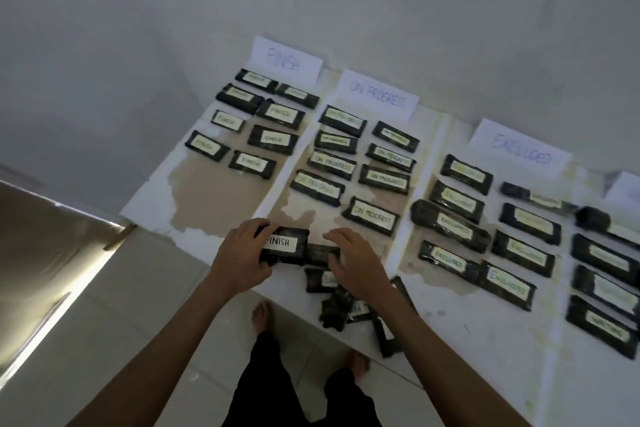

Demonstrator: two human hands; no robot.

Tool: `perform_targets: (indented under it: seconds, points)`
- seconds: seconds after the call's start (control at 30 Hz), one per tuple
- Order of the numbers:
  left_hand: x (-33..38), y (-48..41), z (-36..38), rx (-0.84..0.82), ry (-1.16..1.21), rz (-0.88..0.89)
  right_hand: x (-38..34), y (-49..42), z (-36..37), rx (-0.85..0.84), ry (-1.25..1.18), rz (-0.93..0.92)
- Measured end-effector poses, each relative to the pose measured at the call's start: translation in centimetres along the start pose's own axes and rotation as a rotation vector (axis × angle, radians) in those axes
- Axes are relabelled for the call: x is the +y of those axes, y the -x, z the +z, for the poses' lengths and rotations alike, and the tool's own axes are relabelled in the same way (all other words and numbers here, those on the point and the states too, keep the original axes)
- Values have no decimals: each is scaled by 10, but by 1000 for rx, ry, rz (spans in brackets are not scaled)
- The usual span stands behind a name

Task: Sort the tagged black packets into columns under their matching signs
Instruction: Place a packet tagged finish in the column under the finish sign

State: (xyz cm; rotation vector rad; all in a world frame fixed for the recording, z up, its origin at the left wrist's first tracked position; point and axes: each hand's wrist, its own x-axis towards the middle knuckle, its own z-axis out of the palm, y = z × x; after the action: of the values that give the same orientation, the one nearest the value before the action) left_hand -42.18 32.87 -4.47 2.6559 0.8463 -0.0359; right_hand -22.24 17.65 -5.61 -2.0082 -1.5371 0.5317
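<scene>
Left hand (242,253) grips the FINISH packet (287,244) by its left end at lower centre, tag upward for reading. Its FINISH sign (285,59) stands at upper centre. Right hand (353,260), fingers bent, steadies the unsorted pile (332,308) — whether it grips anything cannot be determined.

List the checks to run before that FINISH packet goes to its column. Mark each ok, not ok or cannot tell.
1. Tag on the held packet reads FINISH: ok.
2. Left hand grips the held packet: ok.
3. FINISH sign in view, far left: ok.
4. Bare table at the near end of the FINISH column, room for one more: ok.
5. Right hand free to help: not ok, its fingers curl round a second packet from the pile.
6. Tag on the second packet readable: cannot tell, it is not visible.
</scene>
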Motion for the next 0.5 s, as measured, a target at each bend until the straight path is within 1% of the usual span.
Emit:
perform_targets:
  seconds: [0.23,0.33,0.5]
  points:
    - [-97,-17,-12,-55,13,-57,-31,-65,46,-92,12,-13]
    - [-127,-35,-14,-52,18,-43,-39,-84,60,-105,38,-35]
    - [-156,-66,-22,-9,68,13,-47,-101,73,-91,67,-17]
